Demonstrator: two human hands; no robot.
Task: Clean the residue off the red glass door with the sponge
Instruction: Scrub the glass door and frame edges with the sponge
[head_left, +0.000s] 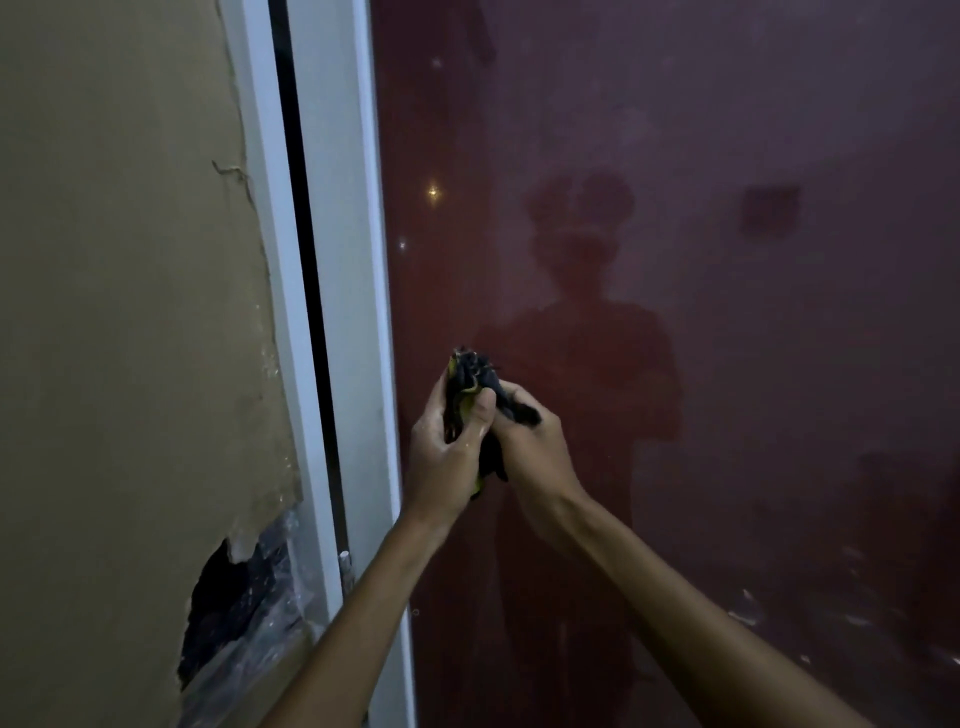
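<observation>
The red glass door (727, 130) fills the right of the view, hazy, with a dim reflection of a person in it. White residue flecks (748, 608) dot its lower right. Both hands meet in front of the glass near its left edge. My left hand (447, 447) and my right hand (530, 447) are both closed around a crumpled dark sponge (470, 376) with a yellow side. Its frayed top sticks out above my fingers, and the rest is hidden between my palms. I cannot tell whether the sponge touches the glass.
A white door frame (343, 260) runs down left of the glass, with a dark gap beside it. Further left is a beige wall (119, 312) with peeling covering and a ragged hole (223, 597) with torn plastic low down.
</observation>
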